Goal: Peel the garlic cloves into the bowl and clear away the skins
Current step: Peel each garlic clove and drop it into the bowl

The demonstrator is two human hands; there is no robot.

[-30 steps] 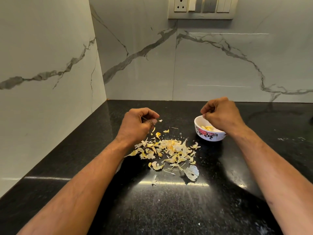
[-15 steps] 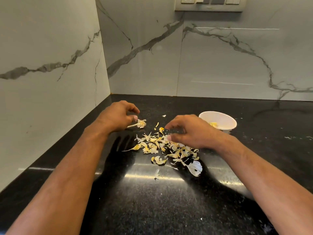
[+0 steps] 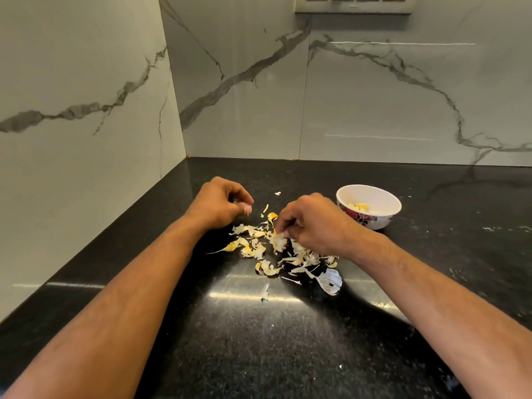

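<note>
A pile of yellow-white garlic skins (image 3: 257, 249) lies scattered on the black countertop (image 3: 259, 347). My right hand (image 3: 313, 223) reaches down into the pile's far side, fingers curled and pinching a clump of skins. My left hand (image 3: 220, 203) hovers just left of the pile, fingers curled, with a small pale bit of skin at its fingertips. The white bowl (image 3: 384, 218) with a red and black flower pattern stands to the right of my right hand. A few peeled cloves (image 3: 358, 207) lie inside it.
Marble walls close the counter off on the left and at the back, meeting in a corner. A switch panel (image 3: 352, 4) sits high on the back wall. A larger white skin (image 3: 331, 280) lies at the pile's near right edge.
My right hand has left the bowl, crossed left and dropped into the skin pile, now pinching skins. My left hand stayed left of the pile with its bit of skin. The camera tilted down.
</note>
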